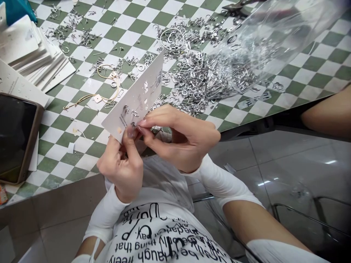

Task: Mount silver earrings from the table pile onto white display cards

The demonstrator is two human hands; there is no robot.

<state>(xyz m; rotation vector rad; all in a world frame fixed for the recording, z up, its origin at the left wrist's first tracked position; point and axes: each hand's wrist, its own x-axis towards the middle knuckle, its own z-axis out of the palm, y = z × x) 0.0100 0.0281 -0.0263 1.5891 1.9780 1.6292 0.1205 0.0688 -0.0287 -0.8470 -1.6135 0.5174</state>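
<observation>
A white card (137, 96) with small silver earrings on its face is held tilted above the table's front edge. My left hand (123, 160) grips its lower corner, the thumb lying on the front of the card. At that same corner my right hand (178, 137) pinches with thumb and index finger beside the left thumb. A tiny silver piece shows at those fingertips, but its shape is mostly hidden. Behind the card lies a heap of silver jewelry pieces (192, 80).
A clear plastic bag (263, 47) lies over the heap's right side, pliers (238, 8) behind. Gold chain (116, 93) lies left of the card. At the left are stacked white cards (35, 54) and a phone (18, 137). A person's arm (329, 113) shows at the right.
</observation>
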